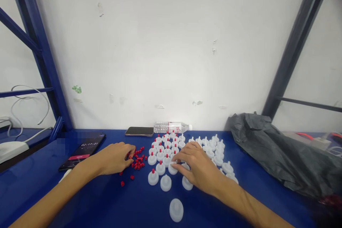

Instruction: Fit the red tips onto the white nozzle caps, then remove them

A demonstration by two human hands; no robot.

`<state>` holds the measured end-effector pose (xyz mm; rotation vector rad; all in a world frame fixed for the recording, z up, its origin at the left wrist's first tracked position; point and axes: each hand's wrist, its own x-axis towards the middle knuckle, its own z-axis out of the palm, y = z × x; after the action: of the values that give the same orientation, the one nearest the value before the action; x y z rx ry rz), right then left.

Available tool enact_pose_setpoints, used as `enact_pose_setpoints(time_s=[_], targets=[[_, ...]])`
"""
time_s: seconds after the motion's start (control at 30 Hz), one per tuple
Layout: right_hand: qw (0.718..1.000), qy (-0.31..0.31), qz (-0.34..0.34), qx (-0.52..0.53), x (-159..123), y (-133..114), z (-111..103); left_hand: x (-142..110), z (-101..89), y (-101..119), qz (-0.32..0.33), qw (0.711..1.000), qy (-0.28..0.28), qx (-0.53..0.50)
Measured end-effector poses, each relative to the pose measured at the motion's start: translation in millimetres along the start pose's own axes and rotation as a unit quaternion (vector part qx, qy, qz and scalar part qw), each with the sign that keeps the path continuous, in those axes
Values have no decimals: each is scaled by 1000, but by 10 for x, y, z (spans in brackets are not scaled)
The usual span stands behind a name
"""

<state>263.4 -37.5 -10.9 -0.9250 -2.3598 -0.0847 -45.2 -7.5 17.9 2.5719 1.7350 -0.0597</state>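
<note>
My left hand (117, 157) is at the left side of a loose pile of small red caps (139, 165), its fingers curled and pinched around a red cap. My right hand (199, 167) reaches into a group of white nozzle lids; thumb and forefinger close on the top of one white nozzle lid (172, 168). Several lids in the left block wear red tips, such as the red-tipped lid (153, 178) at the front. Bare-tipped lids (219, 158) stand to the right, partly behind my right hand. One white lid (176, 211) sits apart, nearest me.
A dark phone with a running timer (84, 150) lies at left. Against the wall are another phone (139, 131) and a clear plastic bottle (172, 127) on its side. A dark grey plastic bag (269, 153) covers the right side of the blue table (128, 210).
</note>
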Motion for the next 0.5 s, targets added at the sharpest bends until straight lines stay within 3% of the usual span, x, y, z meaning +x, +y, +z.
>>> enact_pose_setpoints(time_s=[0.17, 0.37, 0.5], targets=[[999, -18, 21, -40, -3, -18, -64, -10, -14, 20, -5, 1000, -6, -5], [992, -106, 20, -63, -11, -95, -79, -22, -37, 31, -9, 1000, 5, 1], [996, -65, 11, -55, -6, -62, -67, -15, -91, 79, -6, 999, 47, 14]])
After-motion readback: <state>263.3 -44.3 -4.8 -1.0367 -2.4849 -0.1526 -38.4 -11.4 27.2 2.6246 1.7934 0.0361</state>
